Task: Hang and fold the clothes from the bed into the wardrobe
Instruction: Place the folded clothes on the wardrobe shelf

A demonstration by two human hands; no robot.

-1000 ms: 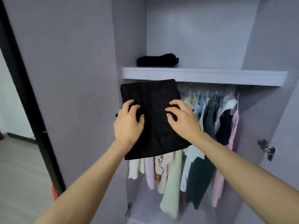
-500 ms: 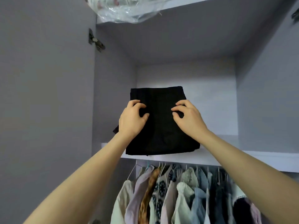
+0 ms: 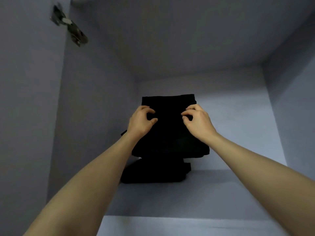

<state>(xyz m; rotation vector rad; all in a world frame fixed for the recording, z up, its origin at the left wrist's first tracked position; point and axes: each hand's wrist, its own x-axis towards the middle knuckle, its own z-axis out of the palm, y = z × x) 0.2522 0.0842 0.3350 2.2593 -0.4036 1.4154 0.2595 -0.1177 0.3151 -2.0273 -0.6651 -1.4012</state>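
A folded black garment (image 3: pixel 169 133) is held flat inside the upper wardrobe compartment, above the shelf (image 3: pixel 230 193). My left hand (image 3: pixel 140 121) grips its left side with curled fingers on top. My right hand (image 3: pixel 198 122) grips its right side the same way. Directly under it lies another folded black garment (image 3: pixel 153 172) on the shelf, toward the back left. Whether the held garment touches the lower one cannot be told.
Grey wardrobe walls enclose the compartment left, right and behind. A metal door hinge (image 3: pixel 69 26) sticks out of the left wall high up. The shelf's front edge (image 3: pixel 187 218) runs across the bottom of the view.
The held garment went up from in front of the hanging clothes and over the shelf edge into the compartment. The view tilted upward; the hanging clothes have dropped out of sight.
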